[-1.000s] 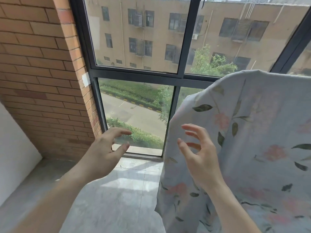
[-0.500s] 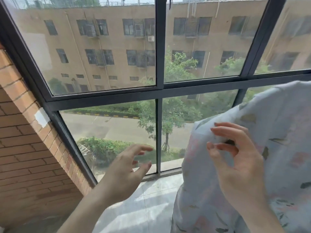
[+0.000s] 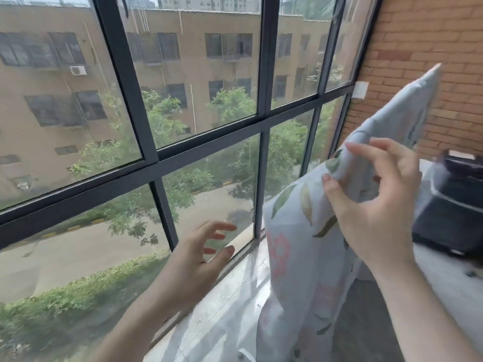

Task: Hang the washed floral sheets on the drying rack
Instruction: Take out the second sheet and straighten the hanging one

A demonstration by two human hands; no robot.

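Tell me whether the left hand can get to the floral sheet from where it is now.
Probably yes. The left hand is open and holds nothing, and only open air shows between it and the floral sheet hanging just to its right. The right hand already pinches the sheet higher up.

Two bare forearms, no sleeves in view, left hand [image 3: 194, 259] and right hand [image 3: 376, 205] both without gloves, rings, watch or bracelets showing, slim fingers, short plain unpainted nails where visible.
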